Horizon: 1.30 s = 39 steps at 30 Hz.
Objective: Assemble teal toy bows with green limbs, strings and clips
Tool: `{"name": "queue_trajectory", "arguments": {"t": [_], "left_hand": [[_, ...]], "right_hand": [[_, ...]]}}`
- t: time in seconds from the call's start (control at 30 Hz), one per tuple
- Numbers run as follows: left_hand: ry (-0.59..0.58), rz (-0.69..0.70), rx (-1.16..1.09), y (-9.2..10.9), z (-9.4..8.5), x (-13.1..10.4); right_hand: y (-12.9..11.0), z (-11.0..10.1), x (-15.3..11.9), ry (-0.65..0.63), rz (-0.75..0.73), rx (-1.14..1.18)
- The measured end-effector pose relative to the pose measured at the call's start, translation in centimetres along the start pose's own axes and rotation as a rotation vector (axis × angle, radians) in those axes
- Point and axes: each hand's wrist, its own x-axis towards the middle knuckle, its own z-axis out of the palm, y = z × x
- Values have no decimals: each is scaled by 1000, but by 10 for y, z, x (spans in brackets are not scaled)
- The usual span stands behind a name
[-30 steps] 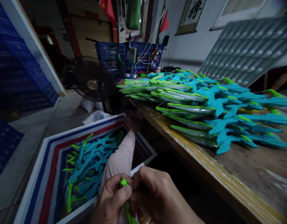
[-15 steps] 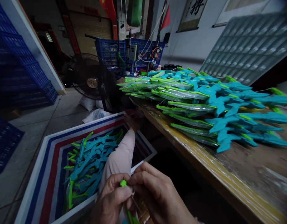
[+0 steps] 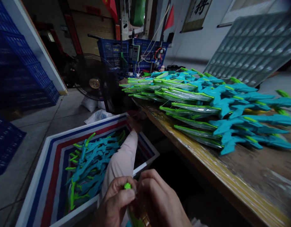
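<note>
A slender, bright green piece (image 3: 127, 186) is held at the bottom centre of the frame, gripped by the left hand (image 3: 117, 200) and met by the fingers of the right hand (image 3: 158, 198). Its blunt tip is pointed upward and left exposed above the left thumb. Its middle is covered by fingers; its lower stretch, slanted slightly rightward, is cut off by the bottom edge.
</note>
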Motion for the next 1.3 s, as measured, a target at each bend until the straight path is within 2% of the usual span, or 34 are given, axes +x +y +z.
{"name": "queue_trajectory", "arguments": {"t": [0.1,0.2,0.33,0.5,0.6,0.7,0.8,0.9,1.1,1.3], "left_hand": [[42,-62,6,-4,-8,0],[-3,-58,5,-4,-7,3],[29,-13,2,-1,9,5],[132,-53,10,3,27,3],[140,-55,80,0,26,4],[158,10,176,-7,22,5],[176,104,277,-15,16,5],[177,126,315,-18,12,5],[151,102,239,-12,9,6],[108,58,148,-9,8,6]], "right_hand": [[2,3,0,1,-181,-147],[7,3,3,-73,-206,-206],[14,3,5,-14,-136,-87],[11,3,0,-4,78,25],[9,2,-3,24,129,-11],[13,1,-4,24,158,-31],[16,2,-4,8,239,36],[17,6,-3,31,277,104],[20,14,-9,136,103,25],[23,8,-15,55,8,122]]}}
